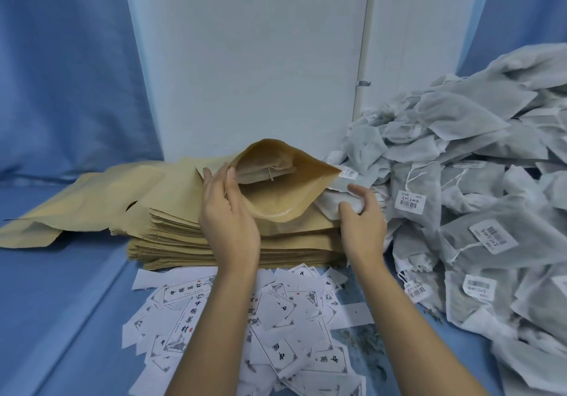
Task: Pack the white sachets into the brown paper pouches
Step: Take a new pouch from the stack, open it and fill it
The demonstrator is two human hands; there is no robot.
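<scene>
A brown paper pouch [306, 177] stands with its mouth wide open toward me, on top of a stack of flat brown pouches [190, 236]. One white sachet [264, 170] lies inside it. My left hand [228, 211] grips the pouch's left rim, thumb inside the mouth. My right hand [362, 220] holds another white sachet [334, 203] just to the right of the pouch's mouth, outside it. A big heap of white sachets [478, 199] with barcode tags fills the right side.
Several white printed labels [276, 319] lie scattered on the blue cloth surface [61, 303] in front of the stack. More loose brown pouches [76, 205] spread to the left. A white wall panel [245, 58] stands behind, flanked by blue curtain.
</scene>
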